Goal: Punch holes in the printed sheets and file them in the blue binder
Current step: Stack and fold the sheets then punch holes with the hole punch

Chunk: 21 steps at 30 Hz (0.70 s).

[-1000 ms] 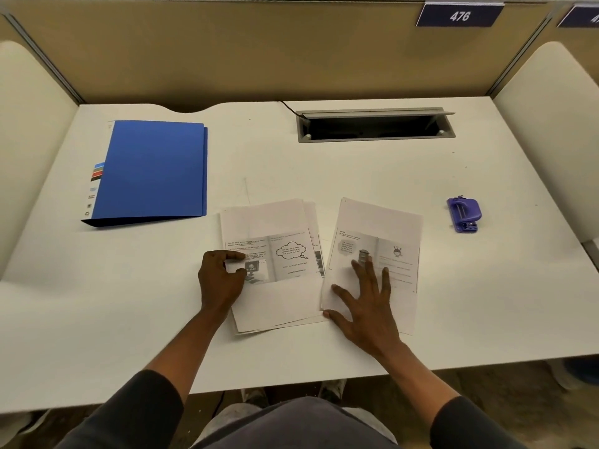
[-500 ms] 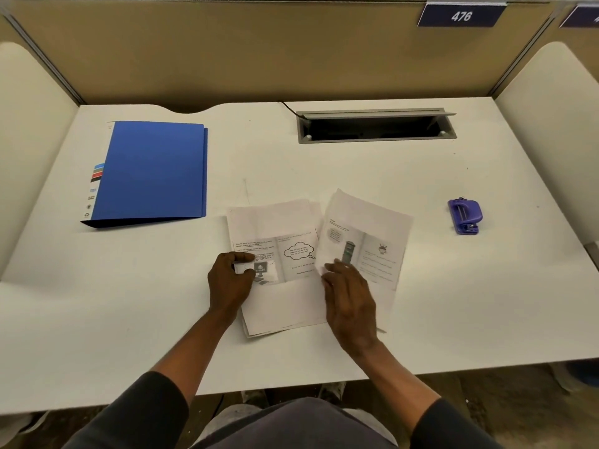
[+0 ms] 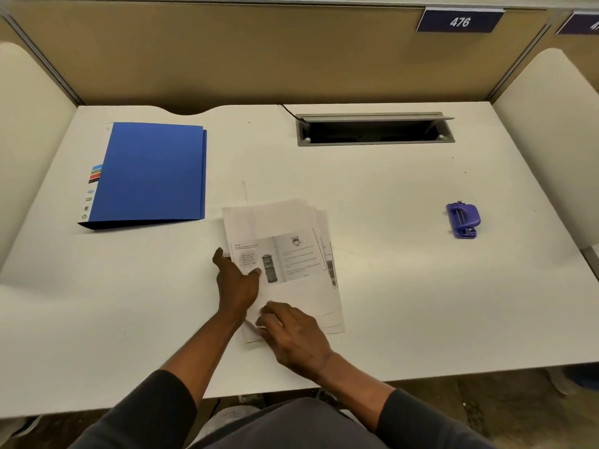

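The printed sheets lie fanned rather than squared at the centre of the frame on the white desk. Take them to the punch like that and the holes may land out of line, or loose pages could slide off the pile. The purple hole punch sits well apart at the right of the frame and the blue binder lies closed at upper left, so either reach would leave the pile steadied by one hand only. Your left hand rests at the pile's left edge, thumb flat on the top page, fingers along the margin; whether they tuck beneath cannot be told. Your right hand curls over the near left corner, apparently pinching it.
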### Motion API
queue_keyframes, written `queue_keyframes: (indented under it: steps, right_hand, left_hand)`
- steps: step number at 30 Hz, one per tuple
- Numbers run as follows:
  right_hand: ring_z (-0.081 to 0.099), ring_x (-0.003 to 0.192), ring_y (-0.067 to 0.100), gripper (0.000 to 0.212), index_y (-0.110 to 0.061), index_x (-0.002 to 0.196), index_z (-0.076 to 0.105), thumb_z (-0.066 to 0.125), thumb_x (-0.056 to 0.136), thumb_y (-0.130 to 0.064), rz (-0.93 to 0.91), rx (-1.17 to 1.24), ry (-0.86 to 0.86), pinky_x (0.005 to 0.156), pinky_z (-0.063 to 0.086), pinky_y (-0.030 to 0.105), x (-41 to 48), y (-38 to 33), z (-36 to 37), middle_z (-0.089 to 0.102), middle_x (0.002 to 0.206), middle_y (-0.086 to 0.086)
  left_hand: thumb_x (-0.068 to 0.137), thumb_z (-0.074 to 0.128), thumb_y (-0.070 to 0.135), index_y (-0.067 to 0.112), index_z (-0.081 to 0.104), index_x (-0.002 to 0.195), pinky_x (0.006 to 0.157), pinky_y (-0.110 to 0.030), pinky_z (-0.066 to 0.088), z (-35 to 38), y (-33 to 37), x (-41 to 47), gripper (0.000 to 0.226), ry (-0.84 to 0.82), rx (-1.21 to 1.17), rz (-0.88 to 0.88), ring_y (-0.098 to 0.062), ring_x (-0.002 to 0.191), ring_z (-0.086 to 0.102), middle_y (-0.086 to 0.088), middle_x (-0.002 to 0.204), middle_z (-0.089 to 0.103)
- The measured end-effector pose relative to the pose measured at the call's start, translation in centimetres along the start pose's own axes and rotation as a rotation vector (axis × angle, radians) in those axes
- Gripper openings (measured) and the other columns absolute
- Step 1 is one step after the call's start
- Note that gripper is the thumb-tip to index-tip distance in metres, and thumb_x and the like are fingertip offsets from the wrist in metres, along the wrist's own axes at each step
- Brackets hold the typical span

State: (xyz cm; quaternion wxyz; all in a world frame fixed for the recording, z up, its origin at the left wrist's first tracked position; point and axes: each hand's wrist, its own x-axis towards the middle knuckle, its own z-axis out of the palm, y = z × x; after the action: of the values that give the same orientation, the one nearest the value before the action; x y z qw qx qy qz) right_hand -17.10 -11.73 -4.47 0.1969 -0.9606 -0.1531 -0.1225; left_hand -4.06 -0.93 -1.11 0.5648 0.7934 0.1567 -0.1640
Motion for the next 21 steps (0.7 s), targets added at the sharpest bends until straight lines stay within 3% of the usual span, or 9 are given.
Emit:
queue_keyframes:
  steps: [2, 5, 9, 13, 15, 18, 21]
  right_hand:
    - [0.068, 0.098, 0.019, 0.034, -0.017, 0.116, 0.068, 0.05, 0.106, -0.044, 0.069, 0.037, 0.006, 0.072, 0.061, 0.03, 0.1, 0.0, -0.3, 0.069, 0.118, 0.004]
    - [0.064, 0.101, 0.019, 0.035, -0.018, 0.113, 0.069, 0.051, 0.106, -0.047, 0.286, 0.092, 0.138, 0.077, 0.056, 0.031, 0.2, 1.5, -1.1, 0.067, 0.115, 0.002]
    - [0.057, 0.112, 0.017, 0.031, -0.019, 0.122, 0.063, 0.063, 0.101, -0.042, 0.637, 0.125, 0.293, 0.087, 0.05, 0.031, 0.9, 5.2, -2.9, 0.061, 0.122, 0.0]
    - [0.064, 0.109, 0.016, 0.056, -0.02, 0.133, 0.059, 0.08, 0.087, -0.045, 0.999, 0.448, 0.439, 0.084, 0.057, 0.033, 2.1, 8.6, -4.3, 0.062, 0.122, -0.003]
    - [0.067, 0.105, 0.013, 0.069, -0.02, 0.136, 0.057, 0.086, 0.08, -0.047, 1.099, 0.623, 0.424, 0.085, 0.056, 0.028, 2.9, 10.0, -5.4, 0.066, 0.118, -0.004]
    - [0.073, 0.102, 0.012, 0.076, -0.022, 0.133, 0.059, 0.093, 0.071, -0.049, 1.143, 0.919, 0.349, 0.087, 0.06, 0.03, 4.2, 11.4, -7.5, 0.075, 0.113, -0.005]
    - [0.076, 0.106, 0.025, 0.053, -0.012, 0.122, 0.07, 0.093, 0.075, -0.024, 1.028, 1.238, 0.296, 0.089, 0.063, 0.04, 5.4, 12.1, -9.2, 0.079, 0.114, 0.004]
  left_hand:
    - [0.089, 0.079, 0.001, 0.012, 0.037, 0.151, 0.105, -0.04, 0.053, -0.1, -0.2, 0.3, 0.076, 0.002, 0.017, -0.025, -0.018, 0.118, 0.058, 0.003, 0.129, 0.057]
    - [0.081, 0.08, -0.002, 0.012, 0.066, 0.125, 0.096, -0.049, 0.061, -0.6, -0.3, 1.0, 0.049, -0.009, -0.023, -0.069, -0.028, 0.107, 0.072, -0.005, 0.122, 0.074]
    - [0.079, 0.072, -0.011, 0.015, 0.074, 0.105, 0.083, -0.048, 0.065, -1.0, 0.9, 1.1, 0.037, -0.053, -0.164, -0.139, -0.031, 0.094, 0.076, -0.007, 0.103, 0.079]
    - [0.084, 0.072, -0.011, 0.015, 0.069, 0.113, 0.065, -0.026, 0.061, -1.5, 2.1, 1.0, 0.038, -0.144, -0.182, -0.056, -0.02, 0.092, 0.072, 0.002, 0.104, 0.074]
    - [0.085, 0.076, -0.009, 0.014, 0.069, 0.118, 0.063, -0.021, 0.061, -1.8, 2.6, 0.9, 0.041, -0.212, -0.184, -0.008, -0.018, 0.094, 0.073, 0.004, 0.107, 0.075]
    - [0.082, 0.082, -0.005, 0.011, 0.07, 0.124, 0.074, -0.029, 0.065, -2.3, 3.4, 0.9, 0.047, -0.282, -0.191, 0.071, -0.024, 0.1, 0.076, -0.002, 0.114, 0.078]
    - [0.081, 0.085, -0.002, 0.013, 0.069, 0.126, 0.083, -0.039, 0.066, -2.4, 4.7, 0.8, 0.051, -0.317, -0.188, 0.146, -0.024, 0.102, 0.076, -0.004, 0.119, 0.077]
